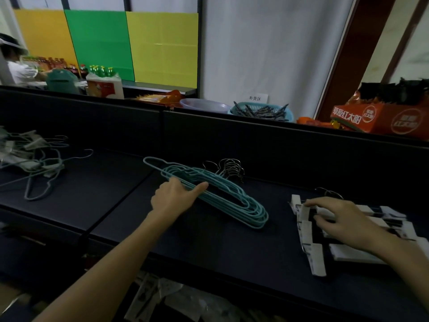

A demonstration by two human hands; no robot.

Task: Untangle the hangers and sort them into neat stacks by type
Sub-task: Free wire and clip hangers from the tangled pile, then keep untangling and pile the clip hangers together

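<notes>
On the dark table (209, 252), one stack of about seven teal wire hangers (232, 203) lies at centre, the left hand (176, 196) resting on it with fingers curled over its edge. Right of it, the right hand (341, 219) presses spread fingers on one stack of white clip hangers (311, 259). Far left sits one tangled pile (34, 163). A white sign (255, 98) reads "补货区"; the orange box (380, 119) reads "草原红太阳".

Left hand (176, 196): centre of frame, bare forearm reaching up from lower left, fingers curled, thumb extended.
Right hand (341, 219): right of frame, palm down, fingers spread and bent.
</notes>
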